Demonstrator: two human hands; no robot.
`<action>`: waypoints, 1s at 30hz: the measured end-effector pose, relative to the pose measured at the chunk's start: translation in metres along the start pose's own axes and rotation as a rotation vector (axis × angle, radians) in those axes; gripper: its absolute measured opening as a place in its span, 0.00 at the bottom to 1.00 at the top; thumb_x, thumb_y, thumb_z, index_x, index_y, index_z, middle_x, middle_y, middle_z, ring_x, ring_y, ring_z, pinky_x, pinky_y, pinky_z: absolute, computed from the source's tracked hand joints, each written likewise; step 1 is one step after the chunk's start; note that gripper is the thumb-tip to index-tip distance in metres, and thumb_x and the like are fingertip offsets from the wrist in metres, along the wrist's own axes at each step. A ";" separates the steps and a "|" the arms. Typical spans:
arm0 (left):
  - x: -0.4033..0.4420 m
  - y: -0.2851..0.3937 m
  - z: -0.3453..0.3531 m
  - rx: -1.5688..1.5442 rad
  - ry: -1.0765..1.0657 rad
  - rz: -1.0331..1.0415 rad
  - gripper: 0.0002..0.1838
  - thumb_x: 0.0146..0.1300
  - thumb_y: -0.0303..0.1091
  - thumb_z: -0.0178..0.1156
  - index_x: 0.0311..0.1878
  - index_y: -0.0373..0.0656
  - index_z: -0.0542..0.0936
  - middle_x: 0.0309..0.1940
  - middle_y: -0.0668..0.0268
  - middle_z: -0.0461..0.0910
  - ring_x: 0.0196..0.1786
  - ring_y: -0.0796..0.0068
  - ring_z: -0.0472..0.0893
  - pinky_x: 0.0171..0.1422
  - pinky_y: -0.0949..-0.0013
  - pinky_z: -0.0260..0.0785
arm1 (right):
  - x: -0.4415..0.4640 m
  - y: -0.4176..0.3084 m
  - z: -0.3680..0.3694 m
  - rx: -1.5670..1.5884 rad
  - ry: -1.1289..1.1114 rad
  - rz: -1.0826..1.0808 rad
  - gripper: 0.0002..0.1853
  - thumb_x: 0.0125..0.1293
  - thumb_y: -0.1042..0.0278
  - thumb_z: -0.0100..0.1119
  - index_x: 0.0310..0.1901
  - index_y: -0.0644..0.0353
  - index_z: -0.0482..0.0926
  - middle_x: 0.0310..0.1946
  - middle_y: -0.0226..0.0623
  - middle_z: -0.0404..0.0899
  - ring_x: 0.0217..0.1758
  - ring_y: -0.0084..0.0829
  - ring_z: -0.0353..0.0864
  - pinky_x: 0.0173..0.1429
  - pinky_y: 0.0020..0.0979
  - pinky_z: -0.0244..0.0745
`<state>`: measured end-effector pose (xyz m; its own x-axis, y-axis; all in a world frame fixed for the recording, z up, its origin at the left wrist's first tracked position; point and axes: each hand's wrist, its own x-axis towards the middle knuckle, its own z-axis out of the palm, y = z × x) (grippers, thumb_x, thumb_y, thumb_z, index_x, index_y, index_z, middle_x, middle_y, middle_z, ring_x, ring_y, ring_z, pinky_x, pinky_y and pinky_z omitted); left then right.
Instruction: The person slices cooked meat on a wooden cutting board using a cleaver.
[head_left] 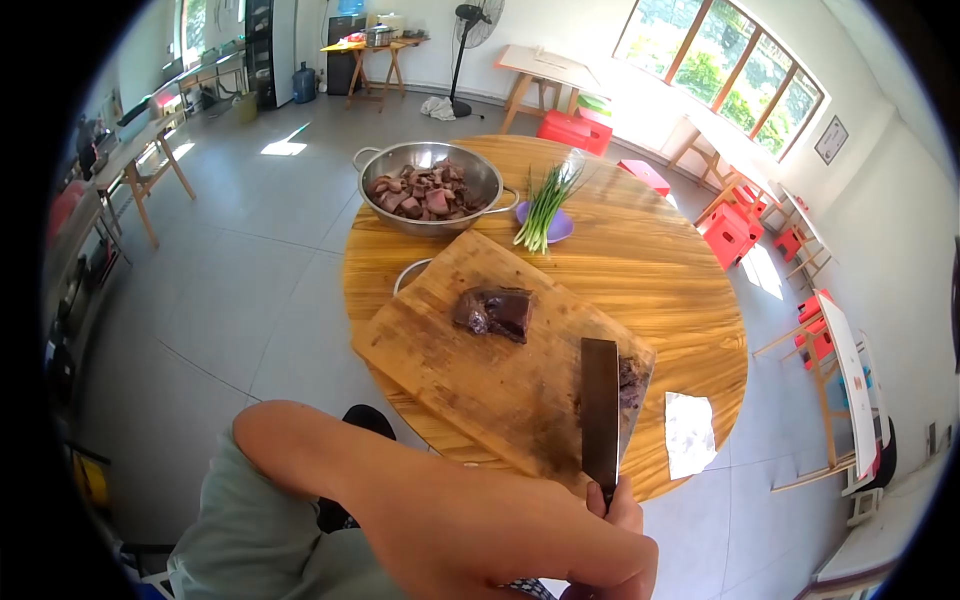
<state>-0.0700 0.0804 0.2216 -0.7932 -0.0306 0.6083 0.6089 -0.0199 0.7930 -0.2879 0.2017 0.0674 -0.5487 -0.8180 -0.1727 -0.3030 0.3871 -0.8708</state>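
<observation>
Head: cleaver (600, 410) (scallions (546, 208), steel bowl (485, 181) beyond)

Round wooden table (650, 280); on it, cutting board (440, 370); steel basin (430, 155); purple dish (563, 226); white paper (690, 436)

Clockwise around the view's centre: a fan (482, 24) at twelve, a red stool (563, 131) at one, a wall frame (831, 140) at two, white paper (690, 435) at four, a blue jug (303, 84) near eleven.
</observation>
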 end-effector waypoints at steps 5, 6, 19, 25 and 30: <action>-0.017 0.001 -0.019 0.087 -0.010 -0.152 0.09 0.71 0.18 0.62 0.50 0.40 0.76 0.48 0.55 0.81 0.52 0.61 0.82 0.56 0.63 0.75 | 0.007 0.005 -0.008 0.159 0.006 -0.048 0.15 0.76 0.61 0.61 0.46 0.67 0.74 0.30 0.53 0.83 0.31 0.54 0.82 0.33 0.45 0.73; -0.026 -0.005 -0.027 0.196 0.135 -0.191 0.09 0.71 0.19 0.62 0.50 0.40 0.75 0.48 0.56 0.81 0.51 0.63 0.82 0.56 0.64 0.75 | 0.014 0.001 -0.008 -0.390 -0.047 -0.407 0.15 0.75 0.61 0.62 0.46 0.67 0.74 0.29 0.54 0.82 0.31 0.57 0.82 0.33 0.46 0.73; -0.234 -0.075 -0.224 0.564 1.355 -0.066 0.09 0.71 0.21 0.62 0.50 0.43 0.74 0.44 0.70 0.80 0.50 0.79 0.79 0.60 0.72 0.72 | 0.021 0.004 -0.013 -0.324 -0.112 -0.323 0.15 0.78 0.58 0.58 0.52 0.62 0.74 0.33 0.63 0.81 0.38 0.67 0.81 0.38 0.56 0.72; -0.248 -0.106 -0.247 0.761 1.367 -0.031 0.10 0.71 0.20 0.62 0.50 0.42 0.72 0.44 0.68 0.78 0.49 0.78 0.79 0.59 0.72 0.72 | 0.020 -0.006 -0.017 -0.342 -0.131 -0.299 0.16 0.78 0.58 0.57 0.54 0.62 0.74 0.34 0.63 0.82 0.39 0.66 0.82 0.39 0.54 0.74; -0.244 -0.116 -0.240 0.850 1.278 -0.014 0.11 0.72 0.21 0.63 0.50 0.41 0.72 0.44 0.67 0.78 0.49 0.77 0.78 0.58 0.73 0.71 | 0.030 0.003 -0.024 -0.309 -0.149 -0.328 0.13 0.78 0.59 0.57 0.48 0.63 0.73 0.33 0.62 0.81 0.38 0.66 0.81 0.36 0.53 0.72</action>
<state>0.0560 -0.1500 -0.0271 0.0123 -0.8552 0.5181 0.0622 0.5178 0.8533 -0.3239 0.1886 0.0707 -0.2744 -0.9616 0.0050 -0.6715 0.1879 -0.7167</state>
